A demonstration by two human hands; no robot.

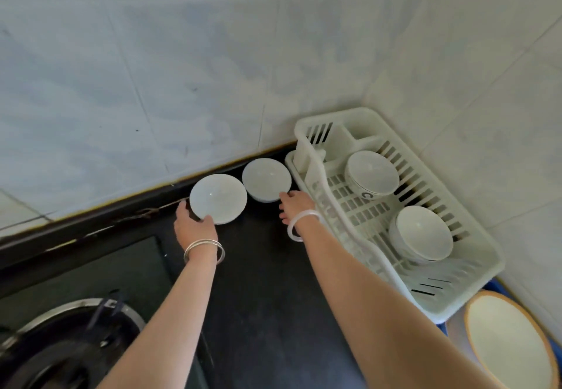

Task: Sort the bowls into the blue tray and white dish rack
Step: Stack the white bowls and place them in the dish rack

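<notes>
left grip [194, 226] pinches rim of left bowl [218, 198]; right grip [296, 206], open, touches right bowl [265, 179].

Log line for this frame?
left hand grips left bowl; right hand touches right bowl; dish rack holds rear bowl, front bowl

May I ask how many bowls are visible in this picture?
5. On the counter: left bowl, right bowl. In the dish rack: far bowl, near bowl, perhaps stacked on another. Lower right: tan-rimmed bowl.

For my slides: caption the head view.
Left hand grips the left bowl; right hand touches the right bowl beside the dish rack.
</notes>
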